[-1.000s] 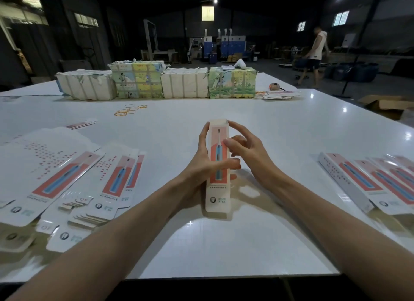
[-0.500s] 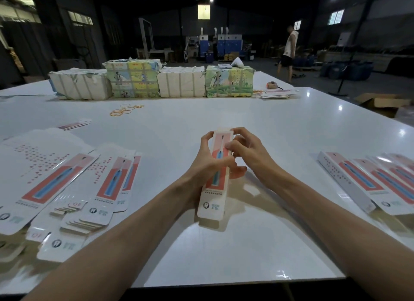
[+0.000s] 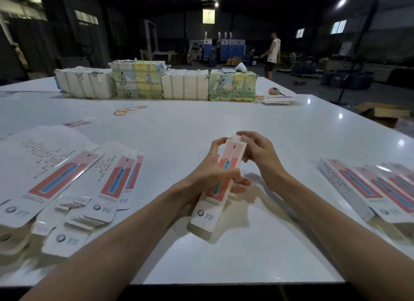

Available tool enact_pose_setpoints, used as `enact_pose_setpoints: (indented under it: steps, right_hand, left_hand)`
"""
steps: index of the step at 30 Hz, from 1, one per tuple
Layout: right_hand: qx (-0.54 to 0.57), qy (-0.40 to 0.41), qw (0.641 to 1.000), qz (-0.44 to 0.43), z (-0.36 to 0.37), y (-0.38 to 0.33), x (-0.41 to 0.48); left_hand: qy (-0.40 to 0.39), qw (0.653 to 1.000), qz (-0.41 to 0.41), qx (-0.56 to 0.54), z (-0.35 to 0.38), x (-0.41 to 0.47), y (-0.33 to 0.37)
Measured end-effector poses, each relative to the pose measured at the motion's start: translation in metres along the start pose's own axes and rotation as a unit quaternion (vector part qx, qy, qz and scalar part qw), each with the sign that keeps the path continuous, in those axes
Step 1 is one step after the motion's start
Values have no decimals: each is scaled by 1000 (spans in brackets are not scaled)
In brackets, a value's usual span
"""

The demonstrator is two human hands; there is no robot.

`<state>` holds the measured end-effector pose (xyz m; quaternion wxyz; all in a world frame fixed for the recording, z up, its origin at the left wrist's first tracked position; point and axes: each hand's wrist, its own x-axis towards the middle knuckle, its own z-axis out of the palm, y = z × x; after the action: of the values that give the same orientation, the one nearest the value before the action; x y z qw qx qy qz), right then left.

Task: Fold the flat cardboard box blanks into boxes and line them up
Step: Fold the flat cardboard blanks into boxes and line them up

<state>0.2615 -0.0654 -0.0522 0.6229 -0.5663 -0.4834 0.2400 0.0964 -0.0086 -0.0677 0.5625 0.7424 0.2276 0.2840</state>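
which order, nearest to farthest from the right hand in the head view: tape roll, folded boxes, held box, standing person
1. held box: the right hand touches its top end.
2. folded boxes: lined up on the table, to the right.
3. tape roll: near the far table edge, ahead.
4. standing person: beyond the table, in the background.

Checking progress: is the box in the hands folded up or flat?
Folded up: the toothbrush box shows depth along its near end. Left hand grips it; right hand holds its far end.
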Motion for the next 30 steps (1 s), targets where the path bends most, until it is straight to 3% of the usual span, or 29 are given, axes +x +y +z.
enact_pose_setpoints:
  steps: [18,23,30]
  right_hand:
    - [-35,-30,996,-74,-9,-8,0]
    - [93,-92,991,10,-12,-12,2]
    - [163,-69,978,107,-12,-13,3]
  left_hand:
    - [-22,999,-20,-34,0,-5,5]
    - [-12,1000,-4,-13,-3,-5,6]
    - [-32,999,-1,15,-5,-5,3]
